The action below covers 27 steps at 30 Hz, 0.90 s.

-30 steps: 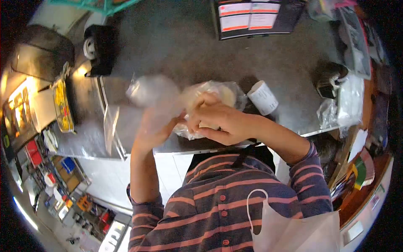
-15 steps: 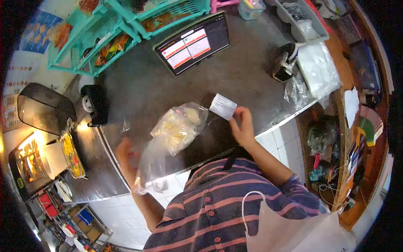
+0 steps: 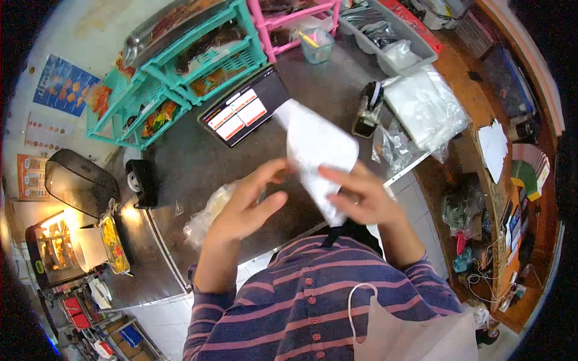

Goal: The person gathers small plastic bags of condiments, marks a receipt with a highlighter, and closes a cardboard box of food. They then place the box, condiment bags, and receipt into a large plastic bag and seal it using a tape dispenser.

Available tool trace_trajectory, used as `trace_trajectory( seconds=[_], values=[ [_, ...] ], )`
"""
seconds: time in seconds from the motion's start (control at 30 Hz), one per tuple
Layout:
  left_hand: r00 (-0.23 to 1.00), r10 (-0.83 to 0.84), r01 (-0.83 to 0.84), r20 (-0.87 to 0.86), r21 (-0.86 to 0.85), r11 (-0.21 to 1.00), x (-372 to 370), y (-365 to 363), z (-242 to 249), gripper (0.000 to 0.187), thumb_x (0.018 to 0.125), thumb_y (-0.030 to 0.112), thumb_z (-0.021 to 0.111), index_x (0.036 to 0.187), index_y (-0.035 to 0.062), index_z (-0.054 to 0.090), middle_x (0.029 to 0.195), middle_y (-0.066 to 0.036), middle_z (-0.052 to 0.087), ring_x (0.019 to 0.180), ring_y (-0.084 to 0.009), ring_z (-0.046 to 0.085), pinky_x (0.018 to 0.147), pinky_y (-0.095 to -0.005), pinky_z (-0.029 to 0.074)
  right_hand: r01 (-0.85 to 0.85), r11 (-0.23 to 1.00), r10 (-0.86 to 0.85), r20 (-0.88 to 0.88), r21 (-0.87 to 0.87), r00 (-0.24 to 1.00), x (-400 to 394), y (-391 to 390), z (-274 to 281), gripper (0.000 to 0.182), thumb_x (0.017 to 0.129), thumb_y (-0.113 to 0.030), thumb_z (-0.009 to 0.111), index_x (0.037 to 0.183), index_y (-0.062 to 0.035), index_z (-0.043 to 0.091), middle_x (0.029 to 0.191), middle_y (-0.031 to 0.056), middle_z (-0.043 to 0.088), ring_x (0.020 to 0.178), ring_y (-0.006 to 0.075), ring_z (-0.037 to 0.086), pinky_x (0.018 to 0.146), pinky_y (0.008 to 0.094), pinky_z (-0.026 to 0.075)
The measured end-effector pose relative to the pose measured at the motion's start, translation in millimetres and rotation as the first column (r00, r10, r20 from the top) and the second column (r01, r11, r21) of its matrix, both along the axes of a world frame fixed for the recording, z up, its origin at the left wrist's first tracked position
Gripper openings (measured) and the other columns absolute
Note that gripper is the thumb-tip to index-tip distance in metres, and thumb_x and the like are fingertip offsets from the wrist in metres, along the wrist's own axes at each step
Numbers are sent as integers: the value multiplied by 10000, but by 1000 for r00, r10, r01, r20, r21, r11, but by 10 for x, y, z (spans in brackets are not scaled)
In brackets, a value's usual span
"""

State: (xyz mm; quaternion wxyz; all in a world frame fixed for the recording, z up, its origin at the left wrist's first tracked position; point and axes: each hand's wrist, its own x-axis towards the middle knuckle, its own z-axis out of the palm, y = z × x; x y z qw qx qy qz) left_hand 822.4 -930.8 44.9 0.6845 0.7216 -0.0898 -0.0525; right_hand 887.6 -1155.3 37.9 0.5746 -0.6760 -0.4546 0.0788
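A long white paper slip (image 3: pixel 320 141), blurred by motion, hangs over the middle of the counter, its far end overlapping the tablet's edge. My right hand (image 3: pixel 370 201) grips it, fingers lying across its lower part. My left hand (image 3: pixel 244 207) is at the slip's left edge, thumb spread away from the fingers and nothing visible in its grasp. Behind the left hand, a clear plastic bag with pale contents (image 3: pixel 203 215) lies on the dark counter, partly hidden by that hand.
A tablet (image 3: pixel 244 108) with a lit screen stands before teal baskets (image 3: pixel 226 69). Clear plastic bags (image 3: pixel 424 108) are stacked at the right beside a small black device (image 3: pixel 368 108). To the left are a black tape dispenser (image 3: pixel 139 183) and a lit food warmer (image 3: pixel 57 240).
The paper slip has gone from small and compact to long and spread out, lifted higher. My left hand has moved right from the bag to the slip. The view has shifted.
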Motion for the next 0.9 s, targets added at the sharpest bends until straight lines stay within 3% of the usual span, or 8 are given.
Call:
trace_trajectory(
  seconds=[0.07, 0.23, 0.33, 0.4, 0.47, 0.57, 0.77, 0.9],
  values=[
    [986, -36, -5, -162, -249, 968, 236, -265, -103, 324, 824, 126, 566, 1113, -3, 501, 1067, -71, 553, 959, -127, 509, 834, -288, 406, -144, 989, 133, -233, -33, 963, -106, -129, -145, 597, 764, 18, 528, 1317, -94, 332, 1292, 194, 350, 1186, 319, 368, 957, 358, 311],
    [937, -8, -13, -350, -59, 998, 680, -683, -981, 220, 824, 114, 568, 1007, -7, 565, 912, -46, 614, 826, -117, 559, 737, -269, 449, -314, 926, 159, -541, -208, 826, -139, -524, -872, 683, 745, 3, 565, 1342, -94, 248, 1246, 157, 375, 1096, 291, 430, 865, 336, 404],
    [947, 88, -119, -310, -84, 989, 896, -823, -1451, 209, 829, 102, 559, 1007, -10, 564, 926, -53, 612, 835, -118, 557, 730, -271, 449, 76, 980, -151, -441, -183, 885, 137, -847, -1639, 630, 720, -38, 621, 1276, -69, 327, 1213, 158, 396, 1045, 285, 457, 813, 341, 430],
    [955, 51, -4, -291, 158, 987, 1080, -885, -1501, 237, 793, 98, 590, 1008, 1, 567, 911, -48, 621, 811, -119, 573, 718, -273, 459, 729, 662, -746, -62, -176, 663, 602, -989, -2071, 618, 678, -146, 696, 1203, -61, 382, 1186, 173, 408, 1033, 288, 457, 824, 365, 415],
    [958, -32, 133, -283, 346, 929, 1303, -946, -1591, 237, 782, 107, 600, 995, 6, 575, 903, -61, 627, 804, -126, 579, 711, -275, 460, 805, 534, -754, 287, -257, 591, 1024, -1076, -1976, 713, 634, -273, 733, 1212, -65, 372, 1183, 153, 429, 1071, 293, 428, 887, 400, 349],
    [908, -181, 333, -378, 389, 859, 1599, -1095, -1522, 293, 703, 112, 672, 963, 8, 587, 907, -87, 636, 804, -142, 589, 728, -287, 458, 791, 486, -662, 434, -373, 611, 1474, -976, -1968, 728, 610, -355, 733, 1207, -109, 397, 1205, 100, 439, 1110, 287, 392, 931, 444, 265],
    [813, -333, 492, -478, 258, 831, 2012, -1347, -1725, 375, 610, 89, 736, 949, 21, 594, 890, -79, 640, 809, -142, 591, 741, -289, 456, 461, 640, -468, 164, -615, 868, 2119, -1277, -1922, 599, 599, -448, 718, 1107, -197, 525, 1234, 84, 410, 1158, 283, 334, 936, 487, 218],
    [808, -375, 547, -454, 342, 764, 2293, -1556, -1834, 395, 571, 136, 762, 913, 21, 602, 858, -71, 641, 757, -145, 592, 711, -286, 463, 347, 695, -547, -150, -630, 823, 2340, -1138, -1978, 455, 622, -546, 659, 860, -158, 646, 1168, 117, 443, 1127, 305, 362, 923, 495, 242]
  ],
)
